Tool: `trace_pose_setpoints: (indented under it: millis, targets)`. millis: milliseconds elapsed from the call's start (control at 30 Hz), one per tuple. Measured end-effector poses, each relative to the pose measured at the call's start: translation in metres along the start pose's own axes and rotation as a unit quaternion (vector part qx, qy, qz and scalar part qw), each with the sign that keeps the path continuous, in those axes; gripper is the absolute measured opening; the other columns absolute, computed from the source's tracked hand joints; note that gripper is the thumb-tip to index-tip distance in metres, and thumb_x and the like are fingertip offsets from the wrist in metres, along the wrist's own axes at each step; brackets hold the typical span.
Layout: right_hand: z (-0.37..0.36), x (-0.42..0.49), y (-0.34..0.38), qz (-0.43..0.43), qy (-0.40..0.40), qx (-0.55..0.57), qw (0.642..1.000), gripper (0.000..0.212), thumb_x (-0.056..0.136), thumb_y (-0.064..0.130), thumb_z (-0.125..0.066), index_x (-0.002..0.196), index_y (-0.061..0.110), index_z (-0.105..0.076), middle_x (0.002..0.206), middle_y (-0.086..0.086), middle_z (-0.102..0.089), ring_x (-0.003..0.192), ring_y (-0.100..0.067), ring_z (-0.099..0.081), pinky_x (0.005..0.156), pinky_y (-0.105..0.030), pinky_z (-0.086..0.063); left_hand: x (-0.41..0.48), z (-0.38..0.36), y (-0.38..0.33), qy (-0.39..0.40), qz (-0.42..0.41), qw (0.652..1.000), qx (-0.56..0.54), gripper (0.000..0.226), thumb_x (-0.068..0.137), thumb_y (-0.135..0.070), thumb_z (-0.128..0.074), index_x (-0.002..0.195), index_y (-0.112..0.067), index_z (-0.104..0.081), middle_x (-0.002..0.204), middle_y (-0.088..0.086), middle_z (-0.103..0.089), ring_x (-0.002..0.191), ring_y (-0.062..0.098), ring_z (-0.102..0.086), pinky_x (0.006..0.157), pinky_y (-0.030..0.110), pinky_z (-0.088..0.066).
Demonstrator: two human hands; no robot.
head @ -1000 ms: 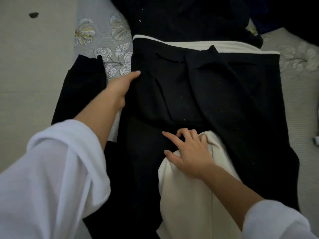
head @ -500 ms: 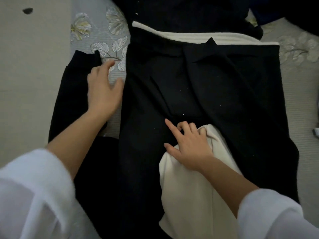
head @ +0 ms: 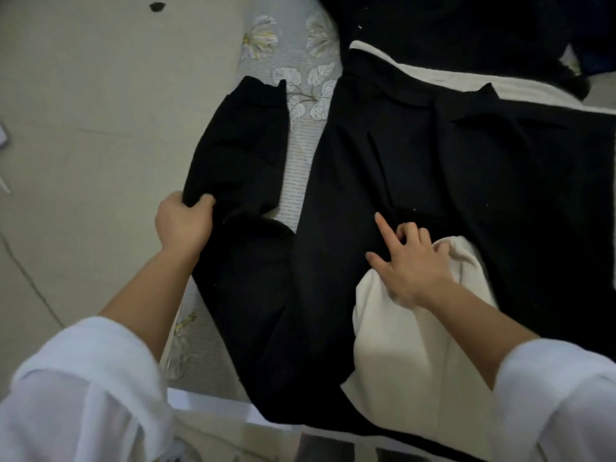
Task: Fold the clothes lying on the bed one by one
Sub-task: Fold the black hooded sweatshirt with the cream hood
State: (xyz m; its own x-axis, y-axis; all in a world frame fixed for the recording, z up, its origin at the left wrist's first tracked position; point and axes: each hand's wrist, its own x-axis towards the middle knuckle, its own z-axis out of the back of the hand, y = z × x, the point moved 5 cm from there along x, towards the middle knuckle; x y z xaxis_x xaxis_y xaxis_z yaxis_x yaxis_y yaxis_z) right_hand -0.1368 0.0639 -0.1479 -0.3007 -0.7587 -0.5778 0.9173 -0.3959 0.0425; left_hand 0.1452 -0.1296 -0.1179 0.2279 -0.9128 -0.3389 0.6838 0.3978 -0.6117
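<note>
**Left hand takes hold of the black sleeve, ready to fold it in**

A bed covered in a grey striped sheet (head: 300, 181) printed with pale leaves and flowers fills the view from above, with a pale tiled floor (head: 83, 128) to its left. A large black garment (head: 416, 168), seemingly a coat, lies spread across the middle of the bed, with its cream lining (head: 416, 345) turned out near the lower right. A dark heap of other clothes (head: 450, 28) lies beyond it at the top.

The garment's left sleeve (head: 240, 141) stretches away from the body, with a strip of bare sheet between the two. A second ago the left hand (head: 183, 225) lay against the edge of the garment's body. It has since crossed over to the sleeve and now grips its outer edge, with the thumb on top and the fingers curled under the cloth.

The right hand (head: 410, 261) has stayed in place and rests where the lining meets the black cloth. Its index finger (head: 383, 228) and thumb are straight and the other fingers are bent. Whether those fingers pinch the lining's edge cannot be told.

This garment appears to be only at the start of its fold. The likely next move is to bring the sleeve across onto the body while the right hand pins the middle. The heap behind suggests more clothes remain.
</note>
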Motion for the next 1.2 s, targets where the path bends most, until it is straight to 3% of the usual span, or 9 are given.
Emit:
trace_pose_setpoints:
  millis: [233, 500, 700, 767, 800, 867, 967, 1100, 1200]
  targets:
    - [-0.002, -0.016, -0.006, -0.004, 0.004, 0.069, 0.998, 0.065, 0.096, 0.060, -0.021, 0.152, 0.037, 0.001, 0.146, 0.002, -0.021, 0.133, -0.020, -0.022, 0.107, -0.046, -0.020, -0.015, 0.088, 0.027, -0.266, 0.059, 0.954, -0.128, 0.031, 0.094, -0.030, -0.043, 0.075, -0.009, -0.057, 0.093, 0.008, -0.057, 0.085, 0.017, -0.053, 0.076, 0.035, -0.043]
    - [-0.013, -0.047, -0.012, 0.053, 0.013, 0.234, 0.971, 0.057, 0.097, 0.051, -0.035, 0.150, 0.036, -0.021, 0.160, 0.008, -0.011, 0.147, -0.010, -0.002, 0.117, -0.037, -0.004, -0.083, 0.084, -0.057, -0.253, -0.141, 0.929, -0.231, 0.019, 0.095, -0.023, -0.050, 0.084, -0.009, -0.058, 0.075, -0.011, -0.055, 0.065, -0.013, -0.051, 0.072, 0.009, -0.040]
    - [0.021, -0.057, -0.058, -0.050, -0.041, 0.668, 0.742, 0.026, 0.094, 0.026, -0.055, 0.118, 0.023, -0.063, 0.128, -0.002, -0.061, 0.118, -0.012, -0.055, 0.105, -0.029, -0.039, -0.202, -0.027, -0.118, 0.013, -0.378, 0.926, -0.007, 0.025, 0.086, -0.031, -0.061, 0.075, -0.008, -0.061, 0.072, 0.012, -0.064, 0.066, 0.018, -0.056, 0.059, 0.033, -0.037]
    - [0.027, -0.060, -0.075, -0.099, -0.070, 0.744, 0.657, 0.018, 0.094, 0.022, -0.054, 0.107, 0.019, -0.066, 0.118, -0.011, -0.066, 0.108, -0.018, -0.062, 0.099, -0.033, -0.046, -0.245, -0.077, -0.108, 0.158, -0.458, 0.863, 0.143, 0.027, 0.083, -0.029, -0.064, 0.103, -0.011, -0.062, 0.110, 0.016, -0.063, 0.105, 0.027, -0.058, 0.083, 0.035, -0.045]
    - [0.028, -0.062, -0.085, -0.124, -0.092, 0.751, 0.642, 0.019, 0.094, 0.020, -0.053, 0.109, 0.015, -0.064, 0.115, -0.013, -0.066, 0.103, -0.021, -0.064, 0.096, -0.035, -0.049, -0.260, -0.099, -0.091, 0.253, -0.444, 0.832, 0.216, 0.044, 0.084, -0.030, -0.062, 0.124, -0.014, -0.053, 0.140, 0.014, -0.045, 0.133, 0.028, -0.037, 0.107, 0.044, -0.033]
    - [0.027, -0.066, -0.102, -0.155, -0.137, 0.710, 0.673, 0.027, 0.092, 0.018, -0.055, 0.118, 0.011, -0.059, 0.111, -0.014, -0.066, 0.096, -0.022, -0.066, 0.092, -0.038, -0.052, -0.278, -0.122, -0.053, 0.364, -0.378, 0.790, 0.316, 0.067, 0.089, -0.030, -0.054, 0.148, -0.025, -0.022, 0.160, 0.002, 0.004, 0.147, 0.022, 0.012, 0.117, 0.051, 0.004]
    - [0.027, -0.071, -0.111, -0.129, -0.146, 0.618, 0.762, 0.054, 0.078, 0.038, -0.066, 0.126, 0.017, -0.052, 0.107, -0.003, -0.066, 0.096, -0.017, -0.065, 0.093, -0.045, -0.052, -0.284, -0.124, -0.025, 0.335, -0.381, 0.784, 0.357, 0.071, 0.093, -0.027, -0.046, 0.152, -0.031, -0.006, 0.160, -0.001, 0.012, 0.145, 0.017, 0.021, 0.113, 0.046, 0.016]
    - [0.031, -0.063, -0.088, -0.065, -0.125, 0.499, 0.855, 0.088, 0.075, 0.047, -0.075, 0.145, 0.017, -0.031, 0.132, 0.002, -0.045, 0.106, -0.006, -0.053, 0.085, -0.016, -0.044, -0.265, -0.106, -0.014, 0.227, -0.404, 0.816, 0.345, 0.067, 0.080, -0.035, -0.056, 0.143, -0.027, -0.036, 0.153, 0.007, -0.029, 0.141, 0.024, -0.021, 0.112, 0.050, -0.024]
    - [0.035, -0.054, -0.064, -0.025, -0.169, 0.328, 0.929, 0.096, 0.077, 0.046, -0.073, 0.149, 0.017, -0.017, 0.141, -0.004, -0.026, 0.121, -0.018, -0.044, 0.094, -0.030, -0.046, -0.252, -0.095, -0.011, 0.195, -0.370, 0.844, 0.334, 0.068, 0.075, -0.036, -0.067, 0.137, -0.025, -0.043, 0.126, 0.009, -0.047, 0.111, 0.026, -0.048, 0.085, 0.038, -0.046]
